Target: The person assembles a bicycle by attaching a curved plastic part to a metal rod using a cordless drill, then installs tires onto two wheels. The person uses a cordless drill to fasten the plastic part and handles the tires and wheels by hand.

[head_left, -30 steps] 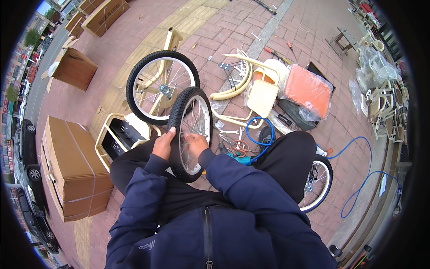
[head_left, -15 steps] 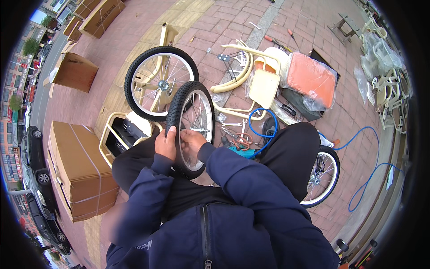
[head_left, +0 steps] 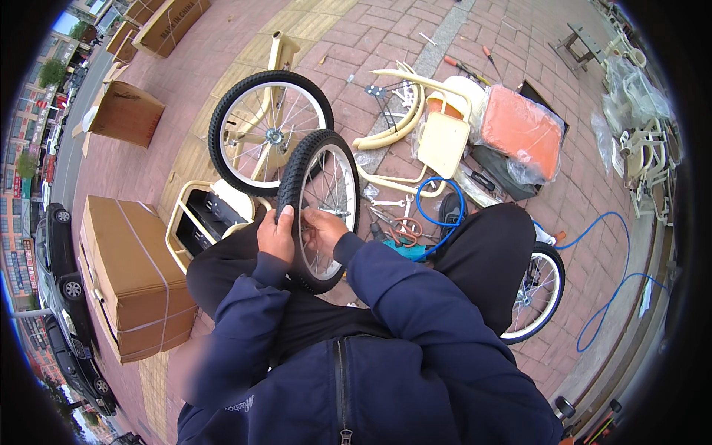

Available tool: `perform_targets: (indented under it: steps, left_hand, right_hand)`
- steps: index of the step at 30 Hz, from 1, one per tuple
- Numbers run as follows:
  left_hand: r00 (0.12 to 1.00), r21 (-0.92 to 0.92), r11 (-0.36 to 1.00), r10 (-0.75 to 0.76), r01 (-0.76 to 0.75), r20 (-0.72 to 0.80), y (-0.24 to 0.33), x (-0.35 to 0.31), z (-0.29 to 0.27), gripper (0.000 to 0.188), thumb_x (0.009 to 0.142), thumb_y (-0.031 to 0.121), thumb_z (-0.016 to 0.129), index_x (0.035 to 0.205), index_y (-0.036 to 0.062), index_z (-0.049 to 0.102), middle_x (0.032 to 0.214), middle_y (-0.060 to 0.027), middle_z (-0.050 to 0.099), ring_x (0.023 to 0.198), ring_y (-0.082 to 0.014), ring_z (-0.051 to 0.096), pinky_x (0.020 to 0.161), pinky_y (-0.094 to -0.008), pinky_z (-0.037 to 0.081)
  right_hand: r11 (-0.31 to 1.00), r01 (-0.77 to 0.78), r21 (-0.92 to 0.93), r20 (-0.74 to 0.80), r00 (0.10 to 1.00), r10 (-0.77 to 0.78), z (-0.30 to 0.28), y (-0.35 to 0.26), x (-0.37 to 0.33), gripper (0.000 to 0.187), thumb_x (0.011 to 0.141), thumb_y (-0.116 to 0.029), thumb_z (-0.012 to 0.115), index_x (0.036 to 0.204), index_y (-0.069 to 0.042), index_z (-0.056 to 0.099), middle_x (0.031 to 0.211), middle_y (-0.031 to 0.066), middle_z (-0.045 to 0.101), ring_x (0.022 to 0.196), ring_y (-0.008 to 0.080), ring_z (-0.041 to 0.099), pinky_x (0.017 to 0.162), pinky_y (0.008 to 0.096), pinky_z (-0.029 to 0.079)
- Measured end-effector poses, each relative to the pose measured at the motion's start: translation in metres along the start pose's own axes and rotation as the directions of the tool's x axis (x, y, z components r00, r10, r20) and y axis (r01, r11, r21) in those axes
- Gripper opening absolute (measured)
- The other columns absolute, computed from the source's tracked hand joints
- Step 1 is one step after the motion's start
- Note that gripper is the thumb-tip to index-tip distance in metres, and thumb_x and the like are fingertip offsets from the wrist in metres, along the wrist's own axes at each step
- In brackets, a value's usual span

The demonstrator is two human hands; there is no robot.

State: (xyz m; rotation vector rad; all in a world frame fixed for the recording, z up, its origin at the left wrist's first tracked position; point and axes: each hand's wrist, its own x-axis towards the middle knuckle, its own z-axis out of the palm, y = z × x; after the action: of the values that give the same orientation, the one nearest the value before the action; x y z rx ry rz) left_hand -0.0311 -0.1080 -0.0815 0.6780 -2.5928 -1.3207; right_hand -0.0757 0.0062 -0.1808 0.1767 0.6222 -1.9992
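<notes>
- Presently, you have a spoked wheel (head_left: 297, 172) with black tyre and white rim between your legs; it stands nearly upright, a little tilted, with its lower part near your lap.
- Your left hand (head_left: 277, 236) is gripping the tyre at its left side, the thumb lying along the tread; the other fingers are partly hidden.
- Your right hand (head_left: 323, 231) is at the spokes, inside the rim, with bent fingers; whether they pinch something, I cannot tell.
- Just beyond your wheel is a second wheel (head_left: 274, 136), set at a cream bicycle frame (head_left: 282, 53); whether the two tyres touch, I cannot tell.
- By your left knee lies a cream tubular rack (head_left: 175, 236) with a black part inside.
- Ahead of your right leg, on the paving, are red-handled pliers (head_left: 405, 236), a teal tool (head_left: 409, 251) and a blue hose (head_left: 443, 179).
- Farther are a cream carrier (head_left: 443, 144) and an orange pad (head_left: 521, 130) in clear plastic.
- Beside your right knee is a third wheel (head_left: 523, 300).
- Well to your left stands a strapped cardboard box (head_left: 137, 267).
</notes>
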Motion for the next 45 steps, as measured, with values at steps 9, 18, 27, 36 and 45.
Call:
perform_targets:
  steps: [9, 18, 27, 36, 45]
  left_hand:
    - [1.000, -0.002, 1.000, -0.018, 0.018, 0.004, -0.009, 0.002, 0.001, 0.047, 0.095, 0.041, 0.055, 0.096, -0.0060, 0.062, 0.078, -0.0226, 0.065, 0.072, -0.0337, 0.063, 0.069, -0.0411, 0.048]
    - [1.000, -0.004, 1.000, -0.019, 0.019, 0.006, -0.007, 0.001, 0.002, 0.046, 0.094, 0.040, 0.055, 0.096, -0.0060, 0.062, 0.079, -0.0222, 0.065, 0.072, -0.0331, 0.063, 0.069, -0.0405, 0.048]
    - [1.000, 0.012, 1.000, -0.007, 0.007, 0.009, -0.001, 0.000, 0.001, 0.046, 0.095, 0.040, 0.055, 0.096, -0.0055, 0.062, 0.079, -0.0221, 0.065, 0.073, -0.0333, 0.064, 0.071, -0.0405, 0.048]
    - [1.000, 0.016, 1.000, -0.018, 0.018, 0.012, 0.003, -0.001, 0.000, 0.047, 0.095, 0.041, 0.055, 0.097, -0.0053, 0.062, 0.079, -0.0216, 0.066, 0.073, -0.0309, 0.064, 0.070, -0.0405, 0.049]
    - [1.000, 0.006, 1.000, 0.003, -0.003, 0.004, 0.002, -0.001, 0.001, 0.047, 0.095, 0.041, 0.055, 0.095, -0.0053, 0.061, 0.077, -0.0207, 0.065, 0.071, -0.0287, 0.063, 0.069, -0.0396, 0.048]
  right_hand:
    - [0.995, -0.064, 0.079, 0.058, 0.997, 0.059, 0.001, -0.002, 0.003, 0.024, 0.099, -0.032, 0.055, 0.106, -0.011, 0.062, 0.079, -0.0030, 0.059, 0.066, 0.0089, 0.055, 0.063, 0.0250, 0.048]
    - [0.992, -0.095, 0.086, 0.132, 0.988, 0.083, -0.006, -0.006, 0.003, 0.018, 0.101, -0.024, 0.051, 0.107, -0.010, 0.060, 0.084, -0.0022, 0.059, 0.069, 0.0097, 0.054, 0.065, 0.0250, 0.047]
    - [0.995, -0.076, 0.068, 0.221, 0.973, 0.059, -0.011, -0.005, 0.004, 0.019, 0.102, -0.026, 0.050, 0.101, -0.010, 0.060, 0.084, -0.0015, 0.061, 0.072, 0.0104, 0.058, 0.065, 0.0258, 0.048]
    - [0.995, -0.081, 0.050, 0.210, 0.975, 0.069, -0.010, -0.008, 0.004, 0.022, 0.102, -0.027, 0.049, 0.103, -0.009, 0.061, 0.083, -0.0004, 0.061, 0.070, 0.0110, 0.057, 0.070, 0.0268, 0.050]
    - [0.996, -0.087, 0.024, 0.216, 0.973, 0.080, -0.005, -0.013, 0.002, 0.018, 0.101, -0.021, 0.051, 0.107, -0.008, 0.060, 0.086, 0.0001, 0.062, 0.074, 0.0110, 0.059, 0.071, 0.0270, 0.051]
